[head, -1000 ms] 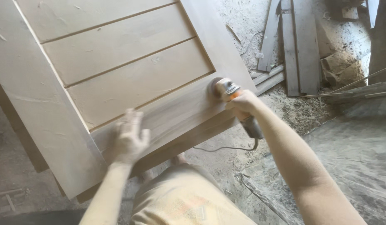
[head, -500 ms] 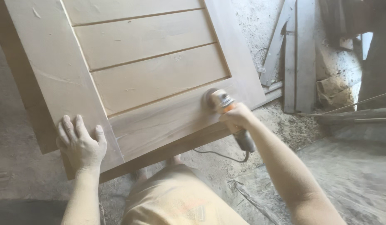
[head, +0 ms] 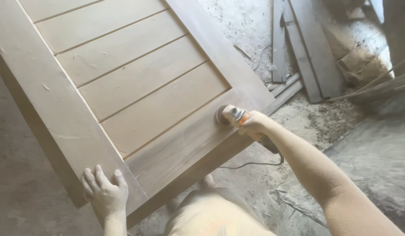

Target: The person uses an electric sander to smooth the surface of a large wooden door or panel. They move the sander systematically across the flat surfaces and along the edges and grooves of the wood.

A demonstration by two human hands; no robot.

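On a dusty workshop floor strewn with sawdust, a large pale wooden door (head: 124, 87) lies flat and fills most of the view, its slatted panel set inside a broad frame. Against the rough wall beyond it lean several grey planks (head: 298, 48), with offcuts near them. At the door's bottom rail, near its right corner, an angle grinder (head: 235, 117) with an orange band presses its sanding disc down on the wood; its dark cord (head: 250, 164) trails off below the door's edge. The right hand (head: 254, 125) is wrapped tight around the grinder's body, fingers closed about it. The left hand (head: 104, 192) lies flat and open on the door's near left corner, fingers spread, palm on the frame, gripping nothing.
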